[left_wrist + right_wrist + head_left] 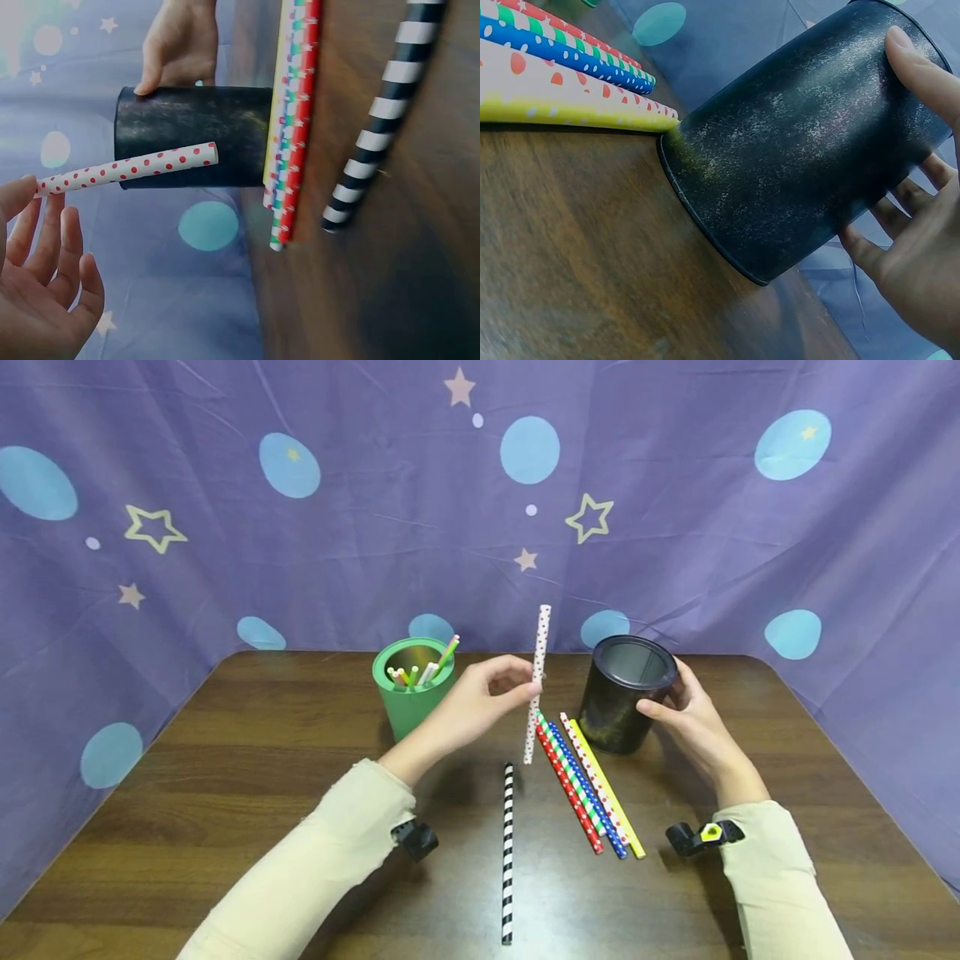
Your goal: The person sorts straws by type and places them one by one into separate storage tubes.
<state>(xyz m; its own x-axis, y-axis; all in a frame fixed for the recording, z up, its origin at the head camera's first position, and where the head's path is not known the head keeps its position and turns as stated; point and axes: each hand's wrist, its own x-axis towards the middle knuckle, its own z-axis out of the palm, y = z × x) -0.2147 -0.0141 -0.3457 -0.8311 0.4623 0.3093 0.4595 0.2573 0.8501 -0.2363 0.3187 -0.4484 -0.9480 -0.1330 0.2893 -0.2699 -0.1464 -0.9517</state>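
1. A purple backdrop (420, 527) with stars and blue blobs hangs behind everything.
2. The brown wood-grain surface (247, 760) carries the cans and loose straws.
3. The black can (618, 714) stands at the far right of the surface, open end up, beside the far ends of a group of straws.
4. The green can (408, 714) stands at the far left, several thin sticks (415, 675) poking up inside it.
5. The right hand (697, 731) grips the black can, thumb on the near side and fingers at its outer side.
6. The left hand (487, 693) pinches the white dotted straw (540, 647) between thumb and fingertips, its other fingers loosely bent.
7. That straw is nearly upright between the two cans.
8. Red (568, 789), green-striped (572, 777), blue (587, 791), red-dotted (595, 779) and yellow (609, 793) straws lie slanting side by side.
9. A black-and-white striped straw (507, 853) lies apart, left of them.
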